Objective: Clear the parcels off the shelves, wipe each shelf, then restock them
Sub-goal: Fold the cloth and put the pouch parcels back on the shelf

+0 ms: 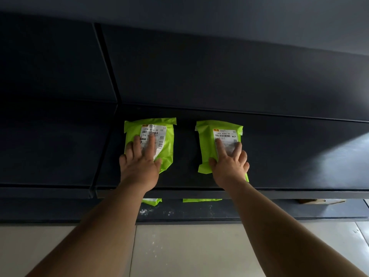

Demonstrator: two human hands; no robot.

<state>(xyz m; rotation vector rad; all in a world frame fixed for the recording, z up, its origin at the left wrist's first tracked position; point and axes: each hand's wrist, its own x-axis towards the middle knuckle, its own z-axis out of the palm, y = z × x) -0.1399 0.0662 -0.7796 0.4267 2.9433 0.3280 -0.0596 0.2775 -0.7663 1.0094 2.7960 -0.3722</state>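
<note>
Both hands lie flat with fingers spread, each pressing on its own parcel: the left hand (139, 166) on the left parcel (167, 151), the right hand (229, 166) on the right parcel (205, 144). The two green parcels lie side by side on the dark shelf (289, 156), with bare shelf between them. Each has its long axis pointing away from the person, with the near end under the palm, close to the front edge. The coming move, I judge, is a straight slide along this axis, one hand per parcel.

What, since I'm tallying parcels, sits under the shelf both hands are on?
Below the shelf, only edges show: a left green parcel, a right green parcel, brown cardboard; the shelf covers the rest.
</note>
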